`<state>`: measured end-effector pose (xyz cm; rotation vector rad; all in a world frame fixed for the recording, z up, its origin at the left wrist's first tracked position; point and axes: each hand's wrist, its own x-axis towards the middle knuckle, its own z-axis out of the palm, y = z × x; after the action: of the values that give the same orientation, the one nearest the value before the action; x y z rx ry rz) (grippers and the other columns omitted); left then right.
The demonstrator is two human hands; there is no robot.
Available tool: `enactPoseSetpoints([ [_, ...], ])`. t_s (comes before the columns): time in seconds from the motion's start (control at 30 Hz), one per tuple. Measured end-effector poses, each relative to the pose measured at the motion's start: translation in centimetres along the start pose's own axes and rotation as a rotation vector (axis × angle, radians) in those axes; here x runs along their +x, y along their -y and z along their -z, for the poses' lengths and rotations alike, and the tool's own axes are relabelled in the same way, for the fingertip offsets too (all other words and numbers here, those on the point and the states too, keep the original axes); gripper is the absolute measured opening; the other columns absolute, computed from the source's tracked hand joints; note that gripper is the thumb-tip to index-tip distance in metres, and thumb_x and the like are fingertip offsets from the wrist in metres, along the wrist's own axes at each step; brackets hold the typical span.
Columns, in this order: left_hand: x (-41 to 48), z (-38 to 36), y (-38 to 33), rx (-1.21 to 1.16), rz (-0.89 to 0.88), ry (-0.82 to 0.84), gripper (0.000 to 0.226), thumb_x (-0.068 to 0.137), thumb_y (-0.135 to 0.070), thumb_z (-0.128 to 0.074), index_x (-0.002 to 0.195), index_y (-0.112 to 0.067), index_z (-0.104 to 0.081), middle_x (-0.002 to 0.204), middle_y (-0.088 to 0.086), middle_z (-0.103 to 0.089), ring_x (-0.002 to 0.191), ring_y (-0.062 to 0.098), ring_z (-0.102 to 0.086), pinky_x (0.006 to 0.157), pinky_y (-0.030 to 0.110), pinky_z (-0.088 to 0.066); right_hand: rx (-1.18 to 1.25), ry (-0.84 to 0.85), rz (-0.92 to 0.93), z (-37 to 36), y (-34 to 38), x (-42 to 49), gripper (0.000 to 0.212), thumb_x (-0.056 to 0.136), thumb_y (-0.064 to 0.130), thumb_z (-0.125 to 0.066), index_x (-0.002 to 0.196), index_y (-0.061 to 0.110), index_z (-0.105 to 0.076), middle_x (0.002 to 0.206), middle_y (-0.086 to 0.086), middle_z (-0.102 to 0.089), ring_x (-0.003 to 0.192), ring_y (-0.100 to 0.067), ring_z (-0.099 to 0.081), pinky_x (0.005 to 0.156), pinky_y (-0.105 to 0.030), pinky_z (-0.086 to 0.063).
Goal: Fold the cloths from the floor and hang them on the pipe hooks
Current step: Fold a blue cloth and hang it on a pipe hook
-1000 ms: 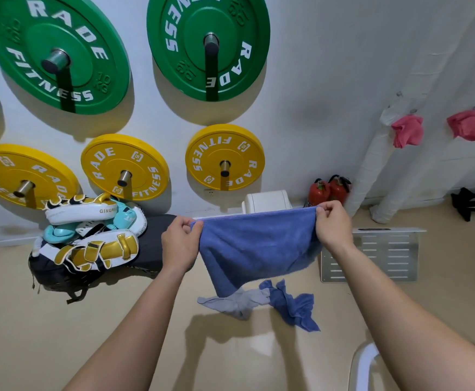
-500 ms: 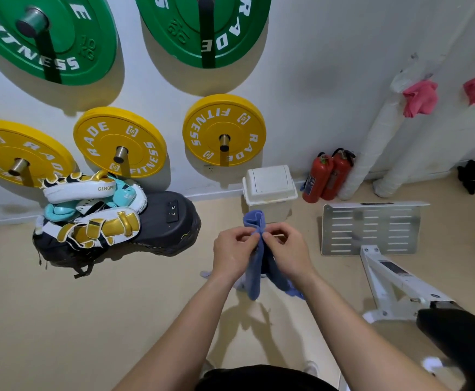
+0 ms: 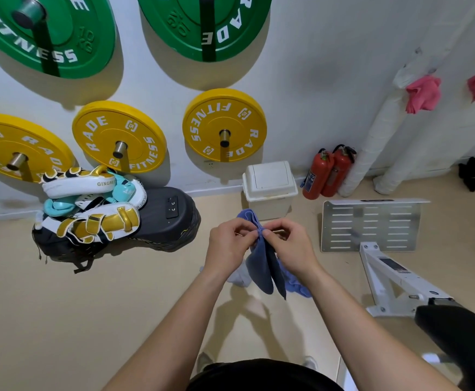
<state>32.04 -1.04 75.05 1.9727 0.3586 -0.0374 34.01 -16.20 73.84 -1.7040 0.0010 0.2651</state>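
Cloth (image 3: 261, 266), soft and light, hangs doubled; left hand (image 3: 228, 244) and right hand (image 3: 290, 246) pinch its top corners together, the best hold for another fold.

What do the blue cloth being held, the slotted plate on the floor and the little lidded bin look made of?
The blue cloth: fuzzy terry or microfibre, perhaps; matte, drapes limply. The slotted plate: probably sheet metal, silvery dull sheen, bent edge. The bin: likely plastic, smooth off-white moulded shell.
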Motion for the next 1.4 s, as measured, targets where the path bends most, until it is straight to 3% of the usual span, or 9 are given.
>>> enactPoseSetpoints([
  [0.3, 0.2, 0.2, -0.9, 0.013, -0.020, -0.036, 0.017, 0.081, -0.015, -0.076, 0.070, -0.028, -0.073, 0.058, -0.009, -0.068, 0.054, 0.005, -0.062, 0.059, 0.020, -0.052, 0.012, 0.117, -0.043, 0.8, 1.3, 0.7, 0.023, 0.078, 0.002, -0.079, 0.095, 0.014, -0.068, 0.090, -0.010, -0.075, 0.091, -0.025, -0.072, 0.081, -0.038, -0.060],
  [0.43, 0.4, 1.6, -0.8, -0.012, -0.111, 0.037, 0.009, 0.083, -0.014, -0.077, 0.083, -0.023, -0.077, 0.070, -0.007, -0.070, 0.067, 0.007, -0.064, 0.063, 0.016, -0.049, -0.074, 0.137, -0.007, 1.7, 2.5, 1.9, 0.018, 0.085, -0.002, -0.070, 0.087, 0.016, -0.069, 0.072, 0.001, -0.070, 0.070, -0.007, -0.065, 0.070, -0.025, -0.052],
  [0.5, 1.0, 2.8, -0.1, 0.255, -0.266, 0.018, 0.014, 0.080, -0.029, -0.079, 0.093, -0.032, -0.076, 0.083, -0.012, -0.062, 0.081, 0.004, -0.053, 0.070, 0.014, -0.043, -0.105, 0.162, 0.022, 2.4, 3.4, 2.5, 0.016, 0.086, 0.000, -0.068, 0.088, 0.016, -0.070, 0.074, -0.004, -0.068, 0.070, -0.007, -0.063, 0.069, -0.023, -0.052],
  [0.63, 2.0, 4.9, 0.5, 0.811, -0.452, 0.097, 0.035, 0.077, -0.056, -0.073, 0.107, -0.041, -0.071, 0.098, -0.009, -0.045, 0.094, 0.015, -0.038, 0.076, 0.030, -0.044, -0.155, 0.256, 0.075, 3.6, 5.4, 3.4, 0.013, 0.087, 0.004, -0.067, 0.091, 0.015, -0.071, 0.081, -0.012, -0.065, 0.075, -0.014, -0.059, 0.074, -0.026, -0.051],
  [0.8, 2.5, 6.9, 1.0, 1.073, -0.637, 0.026, 0.026, 0.081, -0.050, -0.071, 0.098, -0.031, -0.069, 0.093, -0.004, -0.046, 0.086, 0.018, -0.039, 0.065, 0.029, -0.036, -0.317, 0.251, 0.092, 5.1, 6.8, 4.1, 0.011, 0.090, 0.005, -0.066, 0.092, 0.015, -0.069, 0.080, 0.001, -0.064, 0.071, -0.006, -0.057, 0.069, -0.016, -0.048],
  [1.0, 2.0, 7.2, -0.4, 0.759, -0.643, -0.022, 0.017, 0.082, -0.037, -0.072, 0.084, -0.025, -0.060, 0.091, -0.013, -0.053, 0.080, 0.011, -0.051, 0.063, 0.024, -0.042, -0.498, 0.144, 0.045, 5.2, 5.1, 4.2, 0.007, 0.092, 0.005, -0.061, 0.093, 0.012, -0.061, 0.082, -0.002, -0.059, 0.074, -0.013, -0.053, 0.061, -0.016, -0.043],
  [1.1, 1.7, 6.6, -1.8, 0.488, -0.419, -0.037, 0.023, 0.084, -0.029, -0.072, 0.083, -0.029, -0.049, 0.076, -0.017, -0.054, 0.069, 0.005, -0.052, 0.060, 0.017, -0.035, -0.350, 0.080, 0.085, 4.7, 5.6, 3.9, 0.006, 0.093, 0.005, -0.060, 0.094, 0.011, -0.060, 0.085, -0.003, -0.060, 0.075, -0.011, -0.052, 0.062, -0.013, -0.042],
  [1.3, 1.2, 5.5, -3.2, 0.118, -0.213, -0.031, 0.050, 0.084, -0.023, -0.076, 0.120, -0.037, -0.044, 0.097, -0.013, -0.072, 0.090, 0.003, -0.067, 0.078, 0.028, -0.057, -0.368, 0.027, 0.068, 4.5, 5.6, 4.0, 0.011, 0.092, 0.002, -0.058, 0.099, 0.011, -0.059, 0.084, -0.006, -0.060, 0.075, -0.013, -0.053, 0.060, -0.013, -0.043],
  [1.4, 1.0, 4.8, -3.8, 0.047, -0.199, -0.021, 0.059, 0.083, -0.023, -0.079, 0.125, -0.036, -0.041, 0.095, -0.016, -0.075, 0.090, 0.000, -0.068, 0.085, 0.033, -0.058, -0.370, 0.116, 0.060, 4.9, 6.4, 4.0, 0.034, 0.088, 0.004, -0.059, 0.117, 0.021, -0.059, 0.104, 0.001, -0.061, 0.090, -0.010, -0.059, 0.069, -0.011, -0.045],
])
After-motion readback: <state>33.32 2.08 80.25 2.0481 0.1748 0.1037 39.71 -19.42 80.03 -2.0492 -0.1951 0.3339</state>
